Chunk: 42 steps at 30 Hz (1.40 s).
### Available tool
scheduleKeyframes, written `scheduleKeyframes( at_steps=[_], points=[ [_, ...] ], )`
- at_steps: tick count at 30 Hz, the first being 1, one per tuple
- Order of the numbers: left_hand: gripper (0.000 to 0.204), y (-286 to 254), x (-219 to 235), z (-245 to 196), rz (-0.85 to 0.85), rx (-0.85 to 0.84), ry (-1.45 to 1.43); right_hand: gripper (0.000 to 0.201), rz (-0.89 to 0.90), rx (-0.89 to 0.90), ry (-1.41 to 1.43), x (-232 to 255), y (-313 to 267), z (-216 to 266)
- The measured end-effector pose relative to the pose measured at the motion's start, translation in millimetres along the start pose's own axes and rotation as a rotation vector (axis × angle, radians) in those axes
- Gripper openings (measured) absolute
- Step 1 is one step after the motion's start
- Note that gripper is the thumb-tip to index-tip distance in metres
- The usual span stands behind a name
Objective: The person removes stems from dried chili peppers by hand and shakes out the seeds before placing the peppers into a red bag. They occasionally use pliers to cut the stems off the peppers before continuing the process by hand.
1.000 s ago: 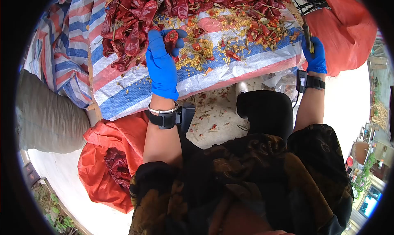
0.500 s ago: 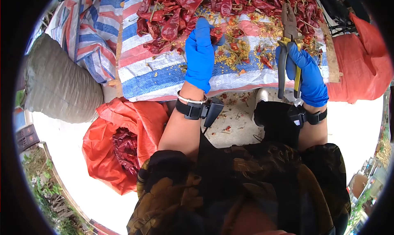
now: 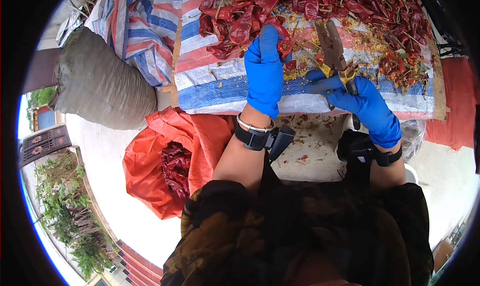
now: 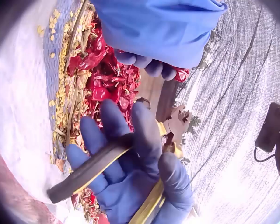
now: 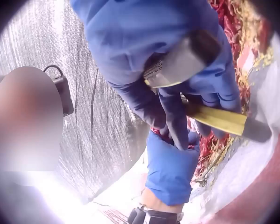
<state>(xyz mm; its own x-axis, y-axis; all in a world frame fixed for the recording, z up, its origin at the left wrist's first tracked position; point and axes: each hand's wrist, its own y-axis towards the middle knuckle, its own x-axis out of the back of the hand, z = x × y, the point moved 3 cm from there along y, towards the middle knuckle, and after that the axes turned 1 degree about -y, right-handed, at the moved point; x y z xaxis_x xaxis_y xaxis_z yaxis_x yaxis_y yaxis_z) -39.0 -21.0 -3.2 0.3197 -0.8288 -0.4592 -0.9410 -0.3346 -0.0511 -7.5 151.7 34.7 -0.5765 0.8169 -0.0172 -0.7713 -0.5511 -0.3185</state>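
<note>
My gloved left hand (image 3: 265, 73) holds a dried red chili pepper (image 3: 284, 47), its cut-looking end facing out, over the near edge of the pepper pile (image 3: 350, 3). In the left wrist view, a bit of the red pepper (image 4: 181, 74) shows beyond the curled fingertips. To the right, my gloved right hand (image 3: 365, 101) holds pliers (image 3: 331, 46) with yellow-and-black handles, their head pointing away from me. The left wrist view shows one black-and-yellow handle (image 4: 91, 168) crossing the spread fingers of that hand, with the other handle by the thumb.
Yellow seeds and stems (image 3: 372, 46) litter the red, white and blue striped sheet (image 3: 215, 93). An orange-red sack (image 3: 207, 146) with peppers inside stands open at lower left, a full grey sack (image 3: 105, 81) behind it. Another red sack (image 3: 455, 106) is at right.
The right hand has come in from the far right with the pliers, toward the left hand, and its fingers have spread on the handles. The left hand keeps its pepper. The head view has shifted.
</note>
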Motion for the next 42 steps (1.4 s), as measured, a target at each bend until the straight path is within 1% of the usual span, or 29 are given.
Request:
scheduleKeyframes(
  at_steps=[1,2,3,4,5,7,8,10,12,15,17,20,21,23,24,26,30,31,32,35,36,37,38,39,41,42],
  points=[
    [0.031,1,2,0,-0.004,-0.003,0.023,0.028,0.005,0.003,0.011,-2,1,-3],
    [0.031,1,5,1,-0.006,-0.003,0.031,0.027,0.022,0.106,-0.093,-4,0,-4],
    [0.032,3,6,1,0.019,-0.05,0.117,0.026,0.037,0.208,-0.2,-4,-2,-5],
    [0.032,3,6,1,0.046,-0.096,0.199,0.023,0.035,0.212,-0.305,-3,-5,-6],
    [0.032,2,6,1,0.049,-0.095,0.197,0.023,0.032,0.212,-0.306,-2,-10,-2],
    [0.033,1,5,0,0.028,-0.074,0.21,0.025,0.016,-0.033,-0.478,-1,-19,6],
    [0.033,0,5,1,0.03,-0.071,0.21,0.027,0.01,-0.006,-0.555,0,-21,5],
    [0.033,0,6,2,0.051,-0.096,0.225,0.028,0.021,0.008,-0.568,1,-19,4],
    [0.032,-3,5,1,0.055,-0.083,0.236,0.029,0.03,0.023,-0.58,2,-19,2],
    [0.031,-3,6,0,0.062,-0.067,0.254,0.03,0.056,0.027,-0.527,0,-18,-4],
    [0.031,-3,7,-1,0.064,-0.061,0.259,0.032,0.117,0.018,-0.397,-3,-17,-5],
    [0.032,-2,7,-2,0.046,-0.057,0.241,0.033,0.165,-0.006,-0.357,-5,-16,-3],
    [0.031,-1,7,-1,0.046,-0.072,0.238,0.033,0.165,-0.007,-0.358,-6,-16,-4],
    [0.031,1,9,-1,0.045,-0.087,0.232,0.022,0.084,0.012,-0.26,-6,-14,-6],
    [0.029,2,10,-1,0.073,-0.088,0.229,0.022,0.085,0.011,-0.262,-5,-13,-8],
    [0.027,3,12,-1,0.099,-0.086,0.227,0.02,0.112,0.051,-0.281,-4,-13,-10],
    [0.024,6,12,-1,0.187,-0.116,0.346,0.02,0.165,0.056,-0.306,-3,-10,-8],
    [0.024,6,11,0,0.223,-0.126,0.378,0.02,0.176,0.018,-0.325,-4,-9,-7],
    [0.024,7,10,0,0.223,-0.124,0.379,0.02,0.187,-0.02,-0.345,-4,-8,-8],
    [0.026,9,10,2,0.207,-0.111,0.381,0.022,0.151,-0.049,-0.386,-1,-10,-9],
    [0.026,11,10,2,0.25,-0.128,0.436,0.022,0.149,-0.051,-0.384,0,-10,-10],
    [0.027,12,9,2,0.292,-0.146,0.49,0.025,0.129,-0.054,-0.469,2,-9,-11],
    [0.027,12,9,2,0.295,-0.143,0.492,0.027,0.108,-0.058,-0.554,4,-9,-12],
    [0.029,11,5,0,0.314,-0.162,0.532,0.027,0.106,-0.06,-0.551,4,-9,-14],
    [0.031,11,2,-1,0.337,-0.181,0.574,0.031,0.089,-0.14,-0.6,6,-9,-20],
    [0.028,12,1,-1,0.382,-0.274,0.664,0.031,0.087,-0.141,-0.597,4,-11,-16]
  ],
)
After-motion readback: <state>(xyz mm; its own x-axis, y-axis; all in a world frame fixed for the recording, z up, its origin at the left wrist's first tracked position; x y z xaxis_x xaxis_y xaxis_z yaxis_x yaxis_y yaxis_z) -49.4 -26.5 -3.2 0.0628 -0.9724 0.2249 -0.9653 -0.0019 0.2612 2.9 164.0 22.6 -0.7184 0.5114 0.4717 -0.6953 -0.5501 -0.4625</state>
